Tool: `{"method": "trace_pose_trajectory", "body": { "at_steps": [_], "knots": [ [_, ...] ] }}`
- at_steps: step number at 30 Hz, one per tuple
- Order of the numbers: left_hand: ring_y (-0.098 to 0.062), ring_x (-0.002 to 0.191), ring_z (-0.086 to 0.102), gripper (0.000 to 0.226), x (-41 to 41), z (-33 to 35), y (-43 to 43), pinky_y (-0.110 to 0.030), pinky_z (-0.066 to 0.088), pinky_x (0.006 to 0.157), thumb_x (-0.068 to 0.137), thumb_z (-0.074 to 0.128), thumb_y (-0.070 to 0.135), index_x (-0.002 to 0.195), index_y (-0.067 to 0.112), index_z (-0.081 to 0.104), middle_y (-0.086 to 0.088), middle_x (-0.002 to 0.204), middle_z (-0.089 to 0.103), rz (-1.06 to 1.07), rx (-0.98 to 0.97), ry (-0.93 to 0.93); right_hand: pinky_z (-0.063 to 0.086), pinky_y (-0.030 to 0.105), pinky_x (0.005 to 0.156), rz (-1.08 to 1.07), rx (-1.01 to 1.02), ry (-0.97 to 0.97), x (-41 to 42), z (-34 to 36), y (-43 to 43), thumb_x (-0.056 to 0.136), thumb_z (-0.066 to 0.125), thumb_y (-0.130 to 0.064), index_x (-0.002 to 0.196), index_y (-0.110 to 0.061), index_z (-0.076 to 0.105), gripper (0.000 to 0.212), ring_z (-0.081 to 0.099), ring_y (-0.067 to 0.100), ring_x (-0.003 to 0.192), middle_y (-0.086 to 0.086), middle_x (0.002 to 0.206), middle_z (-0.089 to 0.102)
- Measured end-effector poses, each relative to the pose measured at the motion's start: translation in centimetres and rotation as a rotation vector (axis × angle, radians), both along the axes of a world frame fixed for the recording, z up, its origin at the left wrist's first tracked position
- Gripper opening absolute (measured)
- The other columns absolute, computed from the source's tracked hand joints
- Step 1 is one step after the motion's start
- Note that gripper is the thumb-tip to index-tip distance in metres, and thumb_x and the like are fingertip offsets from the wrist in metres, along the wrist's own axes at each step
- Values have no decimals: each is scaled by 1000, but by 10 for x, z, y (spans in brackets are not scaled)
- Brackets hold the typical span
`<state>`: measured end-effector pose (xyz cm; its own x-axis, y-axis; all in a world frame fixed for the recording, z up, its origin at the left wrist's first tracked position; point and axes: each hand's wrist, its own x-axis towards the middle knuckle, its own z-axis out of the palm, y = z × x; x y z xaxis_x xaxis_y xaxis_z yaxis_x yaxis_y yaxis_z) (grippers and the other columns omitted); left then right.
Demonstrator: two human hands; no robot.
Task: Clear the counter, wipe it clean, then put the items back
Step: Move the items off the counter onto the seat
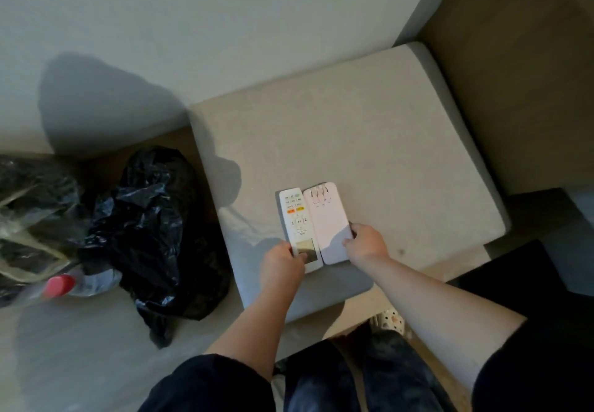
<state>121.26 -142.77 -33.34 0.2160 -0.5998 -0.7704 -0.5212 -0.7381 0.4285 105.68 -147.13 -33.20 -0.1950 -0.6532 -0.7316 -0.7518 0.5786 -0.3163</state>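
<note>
A pale grey cushion (369,141) fills the middle of the frame, with a crumpled black plastic bag (154,228) and a red-capped bottle (59,284) on the floor at lower left. Just below centre, a white remote control (297,218) and a flat white device (326,222) lie side by side on the cushion, long edges touching. Your left hand (281,262) has its fingers curled round the remote's near end, and your right hand (366,241) pinches the device's near right edge.

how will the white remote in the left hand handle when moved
The white remote is likely stiff and light: a slim plastic slab the left hand holds by one end. Flat, so it shouldn't roll; smooth casing may slip.
</note>
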Motion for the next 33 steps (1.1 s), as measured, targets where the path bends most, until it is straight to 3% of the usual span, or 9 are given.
{"method": "trace_pose_trajectory", "body": {
  "at_steps": [2, 5, 9, 12, 14, 16, 19, 27, 33],
  "knots": [
    [-18, 88, 58, 15, 2, -2, -2, -28, 45, 69, 94, 62, 28, 100, 14, 61, -4, 106, 67, -61, 28, -51, 44, 28, 76, 80, -16, 101, 0, -1, 1, 93, 52, -16, 115, -9, 62, 25, 61, 29, 102, 12, 115, 65],
    [-16, 84, 60, 17, 8, 2, -5, -27, 46, 65, 94, 60, 33, 93, 17, 60, -4, 103, 68, -147, 50, -97, 49, 33, 76, 175, -56, 205, 0, 1, 5, 94, 51, -21, 108, -9, 61, 21, 62, 27, 96, 10, 109, 64],
    [-21, 104, 59, 29, 18, 24, -5, -33, 51, 83, 98, 52, 36, 119, 16, 54, -3, 120, 61, -319, -102, -186, 45, 35, 85, 326, -139, 177, -3, 24, 6, 97, 47, -23, 129, -12, 47, 34, 54, 29, 109, 10, 124, 50],
    [-24, 137, 33, 55, 16, 54, -10, -38, 35, 110, 99, 49, 37, 147, 17, 31, -6, 152, 33, -507, -319, -250, 38, 38, 101, 519, -248, 219, -6, 61, 2, 98, 44, -29, 144, -14, 30, 50, 37, 28, 129, 11, 143, 35],
    [-28, 149, 7, 66, 10, 81, -20, -45, 15, 120, 101, 41, 42, 155, 19, 11, -9, 162, 5, -733, -381, -402, 22, 43, 115, 591, -303, 259, -8, 90, -1, 99, 41, -34, 150, -15, 18, 59, 17, 29, 143, 11, 157, 15],
    [-30, 150, -10, 68, 4, 115, -31, -50, 2, 119, 102, 33, 46, 155, 23, -4, -7, 163, -12, -900, -425, -517, 7, 47, 118, 618, -356, 274, -12, 123, -3, 100, 35, -38, 153, -15, 8, 64, 0, 28, 148, 11, 161, -2],
    [-31, 148, -17, 69, -6, 176, -44, -54, -1, 119, 102, 28, 48, 154, 27, -13, -5, 162, -18, -1055, -528, -581, -2, 49, 118, 645, -434, 317, -24, 180, -3, 100, 29, -43, 154, -16, 2, 66, -9, 27, 148, 10, 161, -11],
    [-31, 146, -24, 68, -74, 327, -70, -58, -2, 116, 102, 21, 52, 149, 29, -23, -6, 159, -27, -1145, -814, -717, -4, 53, 116, 523, -643, 511, -81, 321, 8, 100, 27, -50, 154, -17, -1, 69, -12, 27, 148, 10, 161, -12],
    [-29, 147, -21, 70, -153, 410, -68, -58, 0, 116, 101, 26, 51, 150, 31, -20, -4, 160, -23, -1185, -1013, -659, -7, 52, 115, 441, -707, 673, -147, 406, 35, 99, 29, -52, 154, -18, 0, 70, -12, 27, 148, 10, 161, -11]
  ]
}}
